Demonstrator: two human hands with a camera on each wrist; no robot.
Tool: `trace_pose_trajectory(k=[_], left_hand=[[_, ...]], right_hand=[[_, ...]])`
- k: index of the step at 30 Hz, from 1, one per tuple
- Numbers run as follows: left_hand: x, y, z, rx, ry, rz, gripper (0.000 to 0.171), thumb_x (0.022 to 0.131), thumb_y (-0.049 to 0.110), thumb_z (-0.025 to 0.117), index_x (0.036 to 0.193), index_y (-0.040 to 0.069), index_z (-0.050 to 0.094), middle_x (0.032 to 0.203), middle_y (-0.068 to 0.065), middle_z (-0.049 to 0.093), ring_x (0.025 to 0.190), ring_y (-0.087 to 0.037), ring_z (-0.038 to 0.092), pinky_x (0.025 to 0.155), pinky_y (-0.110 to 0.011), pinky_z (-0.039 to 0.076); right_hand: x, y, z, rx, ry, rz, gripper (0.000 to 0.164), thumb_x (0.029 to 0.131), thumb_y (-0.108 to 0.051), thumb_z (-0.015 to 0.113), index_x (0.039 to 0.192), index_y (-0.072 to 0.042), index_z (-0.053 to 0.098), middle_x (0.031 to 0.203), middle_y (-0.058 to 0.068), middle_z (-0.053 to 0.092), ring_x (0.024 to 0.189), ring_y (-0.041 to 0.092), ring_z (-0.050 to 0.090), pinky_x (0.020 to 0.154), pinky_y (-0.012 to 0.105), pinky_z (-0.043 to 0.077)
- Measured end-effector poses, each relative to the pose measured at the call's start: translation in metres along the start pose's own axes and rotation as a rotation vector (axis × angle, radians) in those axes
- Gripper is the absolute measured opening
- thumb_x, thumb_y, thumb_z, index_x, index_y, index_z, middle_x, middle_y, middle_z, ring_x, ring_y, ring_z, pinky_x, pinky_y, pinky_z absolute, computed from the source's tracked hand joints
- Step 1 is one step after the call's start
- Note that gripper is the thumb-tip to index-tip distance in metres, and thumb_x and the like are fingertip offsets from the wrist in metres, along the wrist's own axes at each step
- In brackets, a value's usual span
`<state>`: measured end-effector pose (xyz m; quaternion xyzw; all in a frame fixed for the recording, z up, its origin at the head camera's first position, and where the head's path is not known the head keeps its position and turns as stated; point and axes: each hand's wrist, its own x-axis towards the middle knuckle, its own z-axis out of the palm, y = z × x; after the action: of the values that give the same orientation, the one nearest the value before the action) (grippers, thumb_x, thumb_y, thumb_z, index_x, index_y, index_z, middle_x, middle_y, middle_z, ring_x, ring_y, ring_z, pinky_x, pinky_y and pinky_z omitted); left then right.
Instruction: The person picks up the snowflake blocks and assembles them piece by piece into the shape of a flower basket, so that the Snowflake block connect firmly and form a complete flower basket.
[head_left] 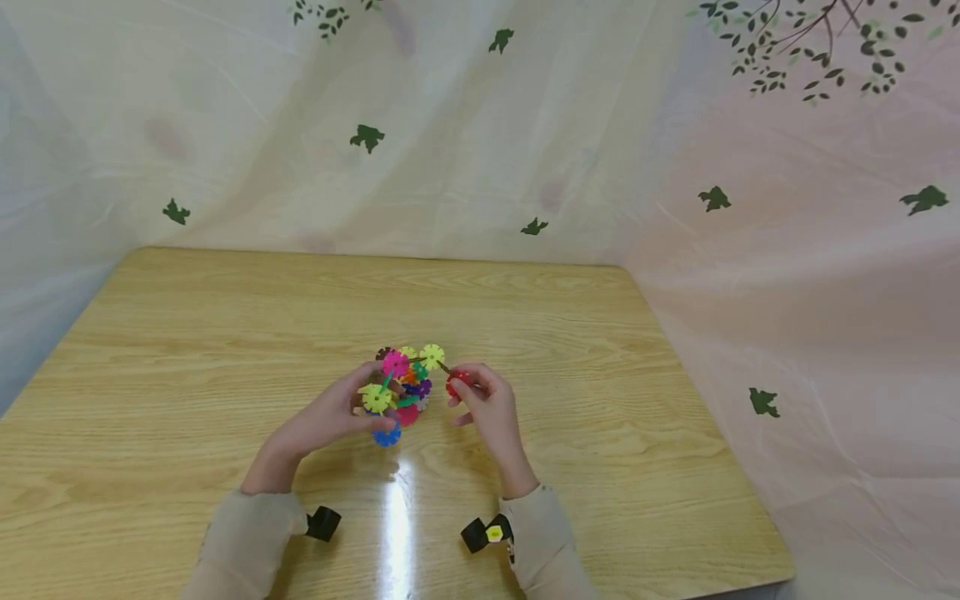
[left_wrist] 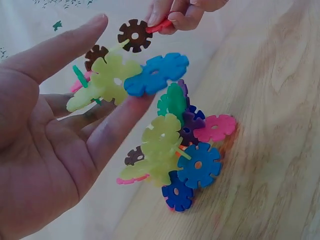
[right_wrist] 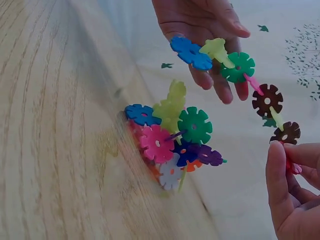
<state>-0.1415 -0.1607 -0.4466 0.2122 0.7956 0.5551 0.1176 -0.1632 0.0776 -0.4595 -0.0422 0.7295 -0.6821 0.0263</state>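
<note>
A chain of notched, flower-shaped plastic discs runs between the hands, with blue, yellow, green, pink and brown pieces linked edge to edge. At one end, the right hand [head_left: 491, 417] pinches a red disc [head_left: 456, 385] between thumb and fingertips; a brown disc [right_wrist: 274, 102] is part of the stretch near it. The left hand [head_left: 330, 417] has its thumb and fingers spread, and the chain's yellow disc [left_wrist: 112, 82] and blue disc [left_wrist: 172, 65] lie across its fingers. Under the chain, a heap of similar discs [right_wrist: 152, 137] sits on the table, touched by neither hand.
The wood-grain table [head_left: 187, 350] extends on all sides of the hands. A pale cloth [head_left: 450, 167] printed with leaves hangs behind it and along the right. Black wrist cameras [head_left: 324, 523] are strapped at both sleeves.
</note>
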Motion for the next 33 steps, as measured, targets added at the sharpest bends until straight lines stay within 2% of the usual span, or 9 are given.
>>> trace_pose_trajectory(k=[2,8,10,14,16,21,24,27,33], left_hand=[[0.001,-0.001,0.002,-0.005,0.000,0.032,0.069,0.089,0.016,0.069,0.146,0.000,0.032,0.136,-0.025,0.047,0.123,-0.044,0.047,0.093,-0.051,0.051],[0.004,-0.001,0.004,-0.124,-0.046,0.045,0.051,0.100,0.014,0.052,0.145,0.002,0.032,0.125,-0.030,0.054,0.097,-0.042,0.064,0.071,-0.040,0.061],[0.004,0.000,0.004,-0.112,-0.035,0.022,0.048,0.101,0.017,0.050,0.144,0.002,0.033,0.126,-0.029,0.054,0.098,-0.040,0.065,0.076,-0.038,0.061],[0.004,0.004,0.007,-0.033,0.022,-0.005,0.044,0.100,0.023,0.054,0.137,0.004,0.042,0.126,-0.022,0.057,0.114,-0.039,0.058,0.096,-0.049,0.051],[0.005,0.005,0.007,-0.002,0.042,-0.016,0.039,0.099,0.025,0.056,0.130,0.002,0.048,0.120,-0.018,0.060,0.114,-0.037,0.058,0.096,-0.046,0.050],[0.007,0.003,0.009,-0.040,0.032,-0.073,0.037,0.099,0.021,0.056,0.125,-0.004,0.049,0.112,-0.021,0.060,0.094,-0.038,0.065,0.074,-0.028,0.057],[0.009,0.002,0.012,-0.037,0.002,-0.068,0.036,0.100,0.020,0.053,0.125,-0.004,0.049,0.105,-0.025,0.062,0.086,-0.038,0.066,0.067,-0.027,0.056],[0.011,0.002,0.016,-0.033,-0.029,-0.032,0.030,0.102,0.021,0.050,0.120,-0.003,0.051,0.092,-0.026,0.063,0.079,-0.038,0.065,0.065,-0.028,0.055],[0.014,0.002,0.019,-0.018,-0.013,-0.011,0.027,0.104,0.022,0.045,0.115,-0.001,0.053,0.090,-0.021,0.060,0.069,-0.037,0.062,0.064,-0.029,0.055]], right_hand=[[0.000,0.002,0.001,-0.014,-0.005,-0.003,0.020,0.094,-0.006,0.061,0.112,0.001,0.065,0.096,0.021,0.066,0.069,0.011,0.063,0.050,0.025,0.057],[-0.001,0.005,0.003,-0.074,-0.032,-0.016,0.022,0.094,-0.006,0.061,0.115,0.001,0.065,0.097,0.021,0.066,0.075,0.024,0.065,0.050,0.026,0.058],[-0.002,0.005,0.003,-0.104,-0.039,-0.016,0.023,0.094,-0.007,0.061,0.116,0.000,0.065,0.098,0.020,0.067,0.076,0.024,0.065,0.051,0.027,0.058],[-0.003,0.006,0.005,-0.149,-0.053,-0.021,0.021,0.094,-0.007,0.062,0.114,-0.004,0.066,0.101,0.018,0.067,0.075,0.020,0.064,0.051,0.027,0.058],[-0.003,0.006,0.006,-0.154,-0.056,-0.026,0.019,0.093,-0.006,0.062,0.112,-0.005,0.067,0.101,0.019,0.067,0.076,0.024,0.065,0.049,0.028,0.057],[-0.005,0.007,0.008,-0.204,-0.066,-0.054,0.019,0.094,-0.008,0.062,0.112,-0.004,0.067,0.102,0.016,0.068,0.078,0.028,0.065,0.049,0.029,0.058],[-0.006,0.007,0.009,-0.242,-0.094,-0.071,0.019,0.094,-0.010,0.062,0.111,-0.004,0.067,0.102,0.014,0.068,0.079,0.025,0.064,0.051,0.028,0.058],[-0.007,0.006,0.009,-0.241,-0.122,-0.065,0.019,0.094,-0.010,0.062,0.111,-0.006,0.067,0.104,0.014,0.068,0.079,0.024,0.063,0.052,0.026,0.058],[-0.009,0.003,0.006,-0.236,-0.190,-0.081,0.023,0.095,-0.008,0.060,0.116,-0.007,0.068,0.104,0.017,0.067,0.083,0.029,0.064,0.052,0.025,0.058]])
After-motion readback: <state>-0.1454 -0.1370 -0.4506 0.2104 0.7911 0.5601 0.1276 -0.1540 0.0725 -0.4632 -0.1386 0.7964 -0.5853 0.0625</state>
